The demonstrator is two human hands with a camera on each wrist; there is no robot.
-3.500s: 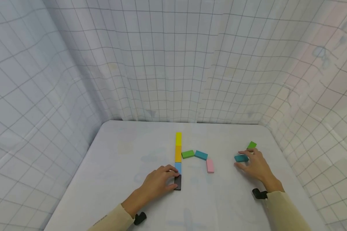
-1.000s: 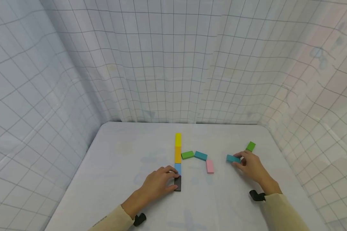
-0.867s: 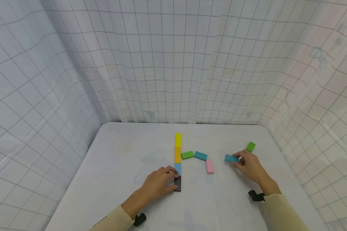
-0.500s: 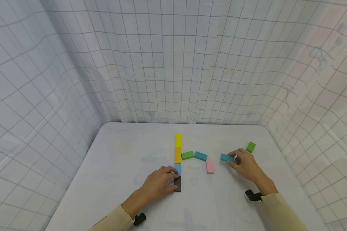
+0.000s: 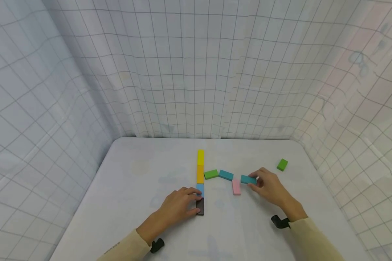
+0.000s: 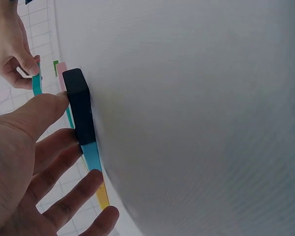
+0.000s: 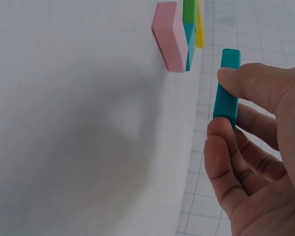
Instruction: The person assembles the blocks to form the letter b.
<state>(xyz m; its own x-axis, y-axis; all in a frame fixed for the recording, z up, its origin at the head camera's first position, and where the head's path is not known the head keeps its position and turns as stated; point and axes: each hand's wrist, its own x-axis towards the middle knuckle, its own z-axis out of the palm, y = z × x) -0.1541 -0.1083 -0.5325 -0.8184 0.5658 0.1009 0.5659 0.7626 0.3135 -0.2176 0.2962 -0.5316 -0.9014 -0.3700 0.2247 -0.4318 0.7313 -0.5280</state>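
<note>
My right hand (image 5: 268,185) pinches a teal block (image 5: 248,179) between thumb and fingers. In the right wrist view that block (image 7: 228,88) is held off the white table, apart from the pink block (image 7: 170,38). My left hand (image 5: 178,204) rests at the near end of a straight row, thumb and fingertips touching the black block (image 5: 200,207) and the light blue block (image 5: 200,188). Beyond them the row continues with an orange block (image 5: 200,174) and a yellow block (image 5: 200,157). A green block (image 5: 211,174), another teal block (image 5: 226,175) and the pink block curve off to the right.
A single green block (image 5: 282,165) lies at the far right of the white table (image 5: 143,166). Gridded white curtains (image 5: 189,72) stand behind the table and along both sides. Black wrist mounts (image 5: 280,222) stick out near both sleeves.
My right hand has gripped the teal block and carried it left, from near the loose green block to just right of the pink block. The left hand stays in place.
</note>
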